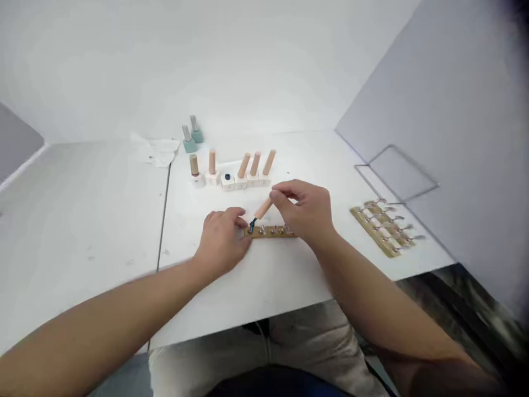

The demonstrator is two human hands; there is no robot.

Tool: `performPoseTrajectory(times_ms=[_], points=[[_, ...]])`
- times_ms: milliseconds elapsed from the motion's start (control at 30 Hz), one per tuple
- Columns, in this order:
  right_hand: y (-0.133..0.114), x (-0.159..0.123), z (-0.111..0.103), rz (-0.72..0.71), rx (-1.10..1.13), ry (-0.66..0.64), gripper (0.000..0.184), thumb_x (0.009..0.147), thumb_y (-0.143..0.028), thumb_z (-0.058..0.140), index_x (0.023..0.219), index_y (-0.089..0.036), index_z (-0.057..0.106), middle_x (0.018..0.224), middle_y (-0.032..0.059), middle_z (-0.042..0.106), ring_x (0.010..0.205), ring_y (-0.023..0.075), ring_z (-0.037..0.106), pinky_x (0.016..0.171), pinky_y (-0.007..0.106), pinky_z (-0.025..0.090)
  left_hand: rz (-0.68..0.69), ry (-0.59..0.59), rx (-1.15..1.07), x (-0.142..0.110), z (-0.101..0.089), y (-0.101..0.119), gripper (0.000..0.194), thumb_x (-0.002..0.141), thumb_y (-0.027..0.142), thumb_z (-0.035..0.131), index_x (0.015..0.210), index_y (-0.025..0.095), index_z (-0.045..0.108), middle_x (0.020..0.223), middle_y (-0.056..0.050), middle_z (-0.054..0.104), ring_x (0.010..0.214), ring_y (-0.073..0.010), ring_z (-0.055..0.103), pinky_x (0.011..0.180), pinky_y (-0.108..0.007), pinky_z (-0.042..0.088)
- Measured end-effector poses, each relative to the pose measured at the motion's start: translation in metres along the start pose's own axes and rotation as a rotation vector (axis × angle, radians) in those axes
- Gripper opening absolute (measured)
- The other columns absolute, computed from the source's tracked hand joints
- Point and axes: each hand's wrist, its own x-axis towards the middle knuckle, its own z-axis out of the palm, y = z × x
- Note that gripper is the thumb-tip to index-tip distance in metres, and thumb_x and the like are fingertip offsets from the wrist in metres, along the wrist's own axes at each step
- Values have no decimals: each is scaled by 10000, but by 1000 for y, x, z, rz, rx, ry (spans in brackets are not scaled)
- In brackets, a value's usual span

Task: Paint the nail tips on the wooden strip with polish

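Note:
My right hand [303,209] pinches a tan-handled polish brush [262,210] whose dark blue tip touches the left end of a wooden strip [270,232] carrying several small nail tips. My left hand [223,234] rests on the white table [256,281] with its fingers curled against the strip's left end. Just behind the strip stands an uncapped white polish bottle [227,180] with dark polish showing in its neck.
A row of white bottles with tan caps [248,168] flanks the uncapped bottle. Two mint bottles [192,135] and a crumpled tissue [159,150] lie farther back. Another strip of nail tips [384,225] and a clear plastic sheet [397,173] sit at the right.

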Motion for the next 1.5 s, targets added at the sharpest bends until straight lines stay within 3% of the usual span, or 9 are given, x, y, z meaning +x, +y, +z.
performPoseTrajectory(times_ms=[200, 333, 467, 833, 967, 1067, 1367, 1500], points=[[1, -2, -1, 48, 66, 105, 108, 781, -216, 599, 692, -203, 659, 668, -24, 674, 619, 117, 591, 587, 271, 480, -1, 4, -9, 1, 2, -1, 436, 717, 193, 630, 1139, 206, 521, 988, -25, 720, 1050, -263, 583, 970, -456, 410], [0, -3, -3, 58, 187, 17, 94, 762, -211, 606, 693, -198, 668, 661, -23, 669, 607, 120, 600, 580, 278, 487, -8, -7, -23, 0, 3, -2, 456, 723, 209, 629, 1164, 196, 512, 1003, -26, 715, 1063, -270, 562, 952, -456, 416], [-1, -4, -3, 46, 143, -61, 86, 747, -206, 617, 683, -192, 673, 649, -21, 675, 607, 122, 606, 590, 280, 495, -19, -11, -32, 0, 3, -2, 468, 725, 211, 626, 1178, 196, 507, 997, -23, 715, 1077, -274, 550, 951, -454, 417], [4, -1, -2, 51, 39, 93, 101, 778, -228, 601, 707, -204, 669, 692, -16, 685, 644, 132, 617, 606, 289, 500, -12, -9, -24, 0, 3, -1, 447, 725, 215, 626, 1159, 205, 518, 1003, -24, 710, 1071, -273, 556, 961, -458, 417], [-1, -3, -4, 56, 158, 23, 96, 757, -206, 603, 683, -197, 664, 654, -23, 668, 611, 124, 608, 584, 279, 495, -2, -1, -20, 0, 3, -2, 460, 719, 210, 628, 1165, 206, 514, 1004, -23, 713, 1066, -276, 563, 945, -456, 425], [-2, -4, -3, 39, 123, -36, 88, 741, -203, 611, 674, -198, 667, 640, -26, 667, 604, 125, 604, 586, 282, 495, -5, -2, -21, 0, 3, -2, 465, 718, 209, 625, 1168, 211, 510, 998, -19, 716, 1075, -277, 560, 947, -453, 423], [2, -1, -1, 59, 41, 85, 112, 777, -227, 598, 691, -206, 666, 674, -23, 675, 634, 128, 604, 591, 283, 484, -4, 2, -15, 0, 4, -3, 444, 724, 219, 629, 1153, 227, 514, 1002, -21, 713, 1057, -270, 578, 937, -449, 433], [-1, -3, -2, 55, 178, 22, 96, 759, -211, 607, 686, -197, 668, 667, -23, 674, 622, 122, 605, 590, 276, 489, -7, -2, -17, -1, 3, -3, 457, 722, 220, 633, 1162, 218, 512, 1001, -24, 713, 1059, -274, 573, 941, -458, 431]])
